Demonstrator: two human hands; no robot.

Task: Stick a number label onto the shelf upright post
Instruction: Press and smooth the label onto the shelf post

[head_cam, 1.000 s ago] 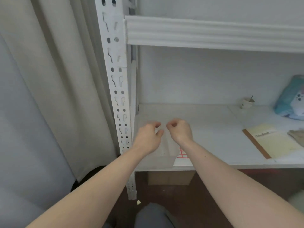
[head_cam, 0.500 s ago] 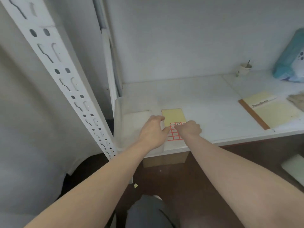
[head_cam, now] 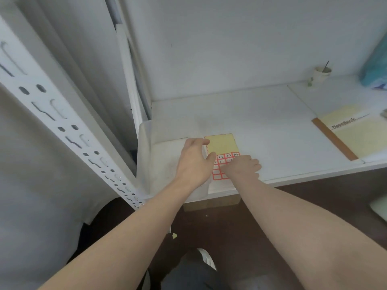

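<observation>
Flat on the white shelf board [head_cam: 261, 126], near its front edge: a label sheet [head_cam: 222, 150], rectangular, its long axis running from the front edge toward the back wall. Upper part plain pale yellow backing with the stickers gone; lower part a grid of red-bordered white labels, some handwritten (2-2, 2-3, 2-4 legible in the top row, the rest too small or covered).

Left hand [head_cam: 194, 162] down at the sheet's left edge, thumb tip on the left margin beside the top label row, fingers bent toward the upper left corner of the yellow area; pressing or pinching, cannot tell which. Right hand [head_cam: 243, 167] lying over the lower right of the label grid, fingers curled down onto the labels, fingertips hidden underneath, so whether a label is held cannot be told.

Left of both hands, well apart from the sheet: the shelf upright post [head_cam: 69, 130], white painted metal, slanting across the view, punched with paired oval holes and keyhole slots.

Further right on the shelf: a yellow notebook [head_cam: 351, 132] with a brown spine strip.
</observation>
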